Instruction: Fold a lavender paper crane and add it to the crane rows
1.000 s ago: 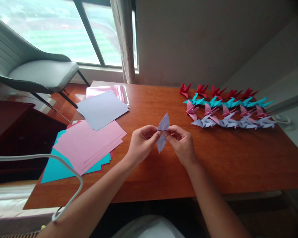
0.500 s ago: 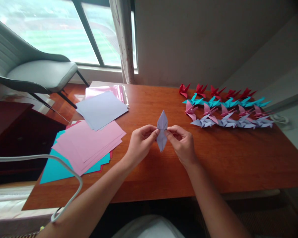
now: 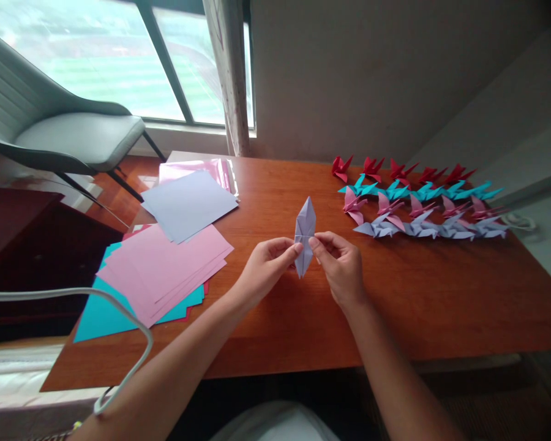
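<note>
A folded piece of lavender origami paper [image 3: 307, 220], long and pointed at both ends, is held above the table. A crease crosses its middle. My left hand [image 3: 272, 260] pinches its left side between thumb and fingers, the thumb lying on the front. On the opposite edge, the thumb and fingertips of my right hand [image 3: 342, 263] grip the same paper. Further right stand rows of folded paper cranes: red [image 3: 373, 168], turquoise [image 3: 425, 191], pink [image 3: 389, 205] and lavender [image 3: 420, 226].
Left on the wooden table [image 3: 275, 331] lie lavender sheets [image 3: 190, 205], pink sheets [image 3: 165, 263] and turquoise sheets [image 3: 98, 318], with red edges beneath. A shiny pink packet [image 3: 224, 174] lies behind them. A white cable-like tube [image 3: 119, 303] curves near my left forearm. A chair [image 3: 78, 138] stands by the window.
The folded paper has turned slightly, its top tip now leaning right and higher. My left thumb has shifted right across its front, and both hands have moved slightly right.
</note>
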Demonstrator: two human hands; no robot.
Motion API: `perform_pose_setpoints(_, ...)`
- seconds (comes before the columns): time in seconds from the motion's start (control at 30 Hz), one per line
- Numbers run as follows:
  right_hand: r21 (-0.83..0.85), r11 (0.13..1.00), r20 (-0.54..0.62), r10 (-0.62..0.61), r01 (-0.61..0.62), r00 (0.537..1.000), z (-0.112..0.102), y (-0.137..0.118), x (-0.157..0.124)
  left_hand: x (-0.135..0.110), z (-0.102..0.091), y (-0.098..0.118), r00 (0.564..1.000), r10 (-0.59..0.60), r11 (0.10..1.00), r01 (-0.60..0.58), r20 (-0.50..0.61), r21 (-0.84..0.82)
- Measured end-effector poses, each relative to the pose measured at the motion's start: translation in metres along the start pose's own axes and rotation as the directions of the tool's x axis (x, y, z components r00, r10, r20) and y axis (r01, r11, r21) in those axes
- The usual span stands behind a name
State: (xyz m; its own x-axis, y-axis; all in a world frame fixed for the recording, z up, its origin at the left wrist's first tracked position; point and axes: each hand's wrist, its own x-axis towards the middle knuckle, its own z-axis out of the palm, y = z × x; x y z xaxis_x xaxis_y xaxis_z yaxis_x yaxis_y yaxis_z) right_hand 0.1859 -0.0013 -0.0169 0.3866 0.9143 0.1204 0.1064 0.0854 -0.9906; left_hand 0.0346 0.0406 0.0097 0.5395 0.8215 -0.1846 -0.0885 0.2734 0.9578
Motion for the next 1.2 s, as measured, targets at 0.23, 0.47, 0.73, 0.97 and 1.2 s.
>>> perform_pose_setpoints(0.23, 0.065, 0.998, -0.010, 0.003, -0.002, 1.000, -0.001, -0.002, 0.000, 0.001, -0.001, -0.005, 0.999, -0.007, 0.998, 0.004, 0.041, 0.057)
perform_pose_setpoints(0.47, 0.042, 0.998, 0.108, 0.038, -0.043, 0.993, -0.002, -0.005, -0.002, 0.001, 0.000, -0.008, 0.993, -0.004, 0.999, -0.003, 0.116, 0.052)
perform_pose_setpoints(0.73, 0.015, 1.000, -0.031, -0.027, 0.027, 0.999, -0.002, -0.002, -0.001, 0.000, -0.002, -0.004, 0.982, -0.080, 0.997, 0.075, 0.174, 0.036)
perform_pose_setpoints(0.97, 0.243, 0.966, 0.093, 0.063, -0.085, 0.994, -0.001, -0.004, 0.001, -0.001, -0.005, -0.001, 0.982, -0.070, 0.996, 0.079, 0.175, -0.048)
perform_pose_setpoints(1.2, 0.476, 0.827, 0.392, 0.107, -0.300, 0.914, -0.003, -0.019, 0.000, -0.004, -0.010, 0.000, 0.915, -0.152, 0.926, 0.264, 0.374, -0.268)
